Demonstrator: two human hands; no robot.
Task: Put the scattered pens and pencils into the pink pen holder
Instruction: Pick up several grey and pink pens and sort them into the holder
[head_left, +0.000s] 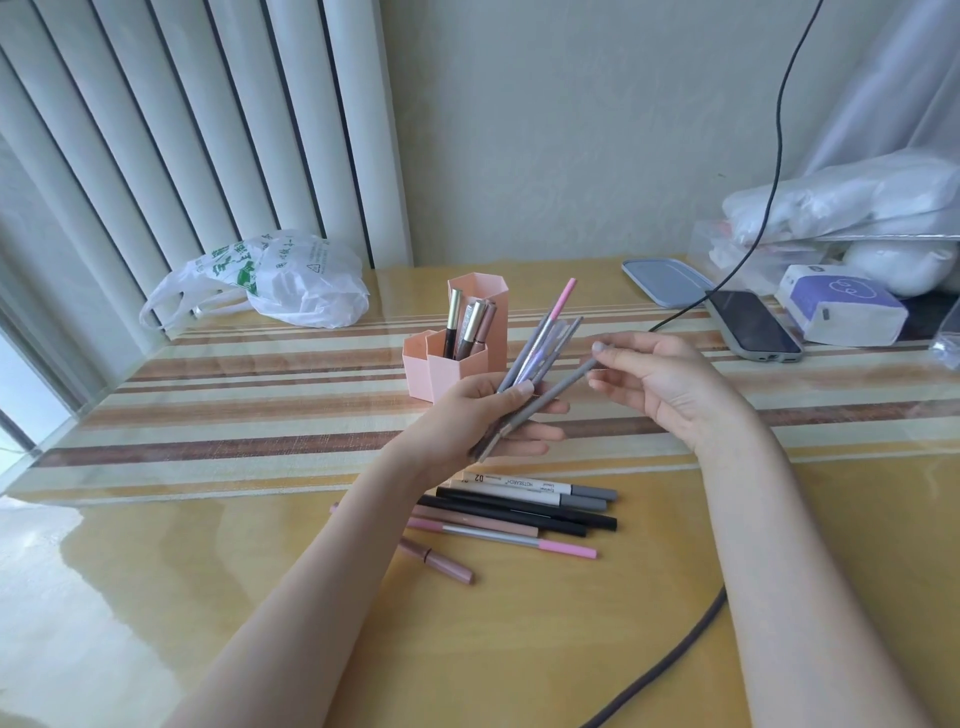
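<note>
Left hand (480, 415) clutches a fanned bundle of pens (540, 343) above the striped table (260, 415), thumb pressed across the shafts; right hand (660, 384) pinches the upper end of a grey pencil (550, 397) whose lower end lies in the left palm; the pink pen holder (457, 343) stands just behind the bundle, upright, a few pens already in its front compartments; more loose pens (519, 512) lie side by side on the table below the hands. Judged from this, the pencil is being drawn out for the holder; best lifted clear of the bundle first, then lowered tip-down into a free compartment, the left grip kept firm so the rest do not slip.
</note>
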